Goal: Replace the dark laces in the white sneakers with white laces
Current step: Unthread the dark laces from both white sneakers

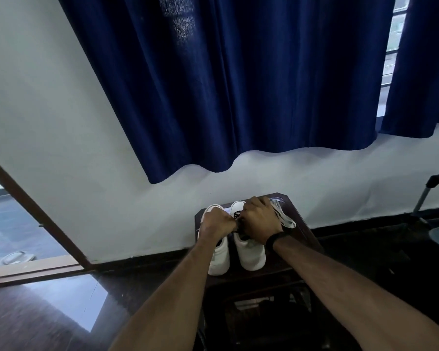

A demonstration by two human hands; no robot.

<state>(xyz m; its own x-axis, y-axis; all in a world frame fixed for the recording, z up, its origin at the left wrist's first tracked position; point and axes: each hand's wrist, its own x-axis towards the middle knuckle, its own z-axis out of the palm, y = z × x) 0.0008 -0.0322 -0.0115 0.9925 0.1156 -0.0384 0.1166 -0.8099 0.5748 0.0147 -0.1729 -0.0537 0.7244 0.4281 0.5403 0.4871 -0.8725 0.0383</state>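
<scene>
A: Resting side by side on a dark wooden table [307, 233], two white sneakers [251, 252] point toward the wall.

B: Hands? Left hand [217, 224] and right hand [260, 220], fingers curled, meet over the right shoe's dark laces [238, 216] (whether either actually pinches a lace cannot be told). White laces [285, 219] lie just beside the right hand.

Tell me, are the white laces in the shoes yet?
Not yet. The white laces lie bunched on the dark table beside the right sneaker, which shows dark lace.
</scene>
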